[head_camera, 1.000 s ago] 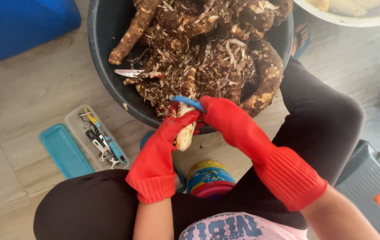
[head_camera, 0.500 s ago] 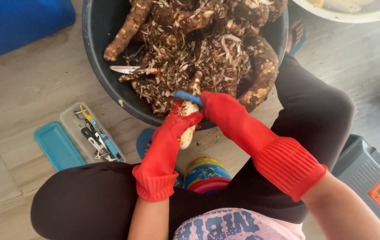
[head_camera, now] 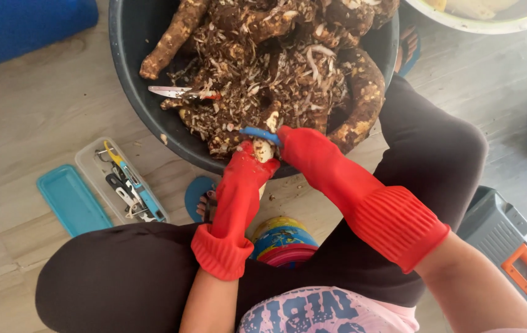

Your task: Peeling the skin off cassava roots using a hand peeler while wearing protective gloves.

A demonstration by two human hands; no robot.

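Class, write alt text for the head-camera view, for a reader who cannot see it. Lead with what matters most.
Seen from above, a seated person in red rubber gloves peels a pale root: the left hand grips it while the right hand draws a blue peeler across its top. Just beyond sits a dark tub heaped with brown roots and peelings; a clear tool tray lies on the wooden floor.
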